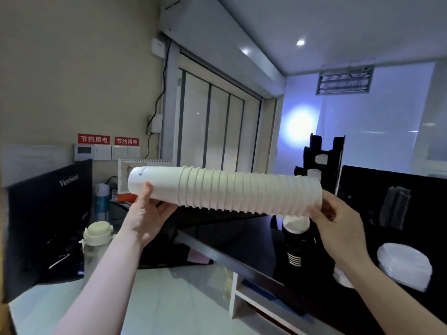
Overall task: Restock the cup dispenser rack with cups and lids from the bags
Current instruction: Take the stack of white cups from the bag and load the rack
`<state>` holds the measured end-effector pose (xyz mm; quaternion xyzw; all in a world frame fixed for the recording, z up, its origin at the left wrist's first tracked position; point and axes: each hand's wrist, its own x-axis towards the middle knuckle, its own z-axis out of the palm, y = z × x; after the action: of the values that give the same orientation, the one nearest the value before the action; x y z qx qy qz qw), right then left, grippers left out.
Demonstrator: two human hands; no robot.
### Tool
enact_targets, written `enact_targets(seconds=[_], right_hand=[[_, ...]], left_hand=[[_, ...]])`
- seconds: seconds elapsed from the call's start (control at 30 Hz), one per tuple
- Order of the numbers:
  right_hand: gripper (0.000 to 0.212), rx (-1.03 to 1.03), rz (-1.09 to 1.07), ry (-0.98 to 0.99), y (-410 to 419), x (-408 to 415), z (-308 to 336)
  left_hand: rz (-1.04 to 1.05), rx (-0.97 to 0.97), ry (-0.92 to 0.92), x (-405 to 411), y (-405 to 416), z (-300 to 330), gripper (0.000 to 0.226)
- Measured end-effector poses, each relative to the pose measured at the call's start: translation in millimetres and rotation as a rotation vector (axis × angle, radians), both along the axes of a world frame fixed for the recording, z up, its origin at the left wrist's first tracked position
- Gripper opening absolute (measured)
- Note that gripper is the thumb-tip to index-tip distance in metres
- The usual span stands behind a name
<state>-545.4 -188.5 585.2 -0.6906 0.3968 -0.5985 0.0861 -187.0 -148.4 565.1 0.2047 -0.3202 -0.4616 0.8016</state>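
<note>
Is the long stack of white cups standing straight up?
No, the stack of white cups lies nearly sideways in the air, held at one end by the left hand and at the other by the right hand.

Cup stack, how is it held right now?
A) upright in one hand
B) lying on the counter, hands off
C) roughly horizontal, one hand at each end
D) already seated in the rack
C: the cup stack lies roughly level in the air, with the left hand under its closed-base end and the right hand at the open-rim end, in front of the black dispenser rack.
</note>
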Motion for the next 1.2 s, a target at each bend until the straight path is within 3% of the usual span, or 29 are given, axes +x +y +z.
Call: enact_targets(seconds=[0.1, 0.17, 0.37, 0.53, 0.7, 0.8, 0.97, 1.2], right_hand=[[0.046, -0.004, -0.069, -0.072, -16.9, 4.6, 10.9], [0.056, -0.009, -0.078, -0.097, -27.0, 8.9, 15.6], [0.082, 0.015, -0.123, 0.139, -64.5, 32.3, 32.2], [0.094, -0.018, -0.286, 0.191, -91.1, 42.2, 53.4], [0.078, 0.123, -0.294, 0.22, -113.9, 28.4, 78.5], [0.066, 0.17, -0.206, 0.102, -126.3, 7.9, 89.8], [0.06, 0.248, -0.136, 0.12, -151.4, -23.0, 106.4], [0.063, 0.354, -0.102, 0.112, -176.1, -51.3, 100.0]], left_hand=[[-0.046, -0.023, -0.009, -2.1, -10.3, 10.8, 0.06], [-0.069, -0.053, 0.01, -2.0, -19.0, 17.4, 0.053], [-0.052, -0.174, 0.024, -3.9, -52.5, 49.9, 0.037], [-0.014, -0.27, -0.039, -18.8, -71.5, 83.4, 0.061], [0.04, -0.316, -0.09, -33.3, -87.5, 107.0, 0.064], [0.083, -0.345, -0.162, -44.6, -96.4, 123.6, 0.056], [0.084, -0.345, -0.248, -71.4, -109.3, 159.2, 0.076], [0.125, -0.368, -0.455, -103.8, -130.9, 195.8, 0.057]])
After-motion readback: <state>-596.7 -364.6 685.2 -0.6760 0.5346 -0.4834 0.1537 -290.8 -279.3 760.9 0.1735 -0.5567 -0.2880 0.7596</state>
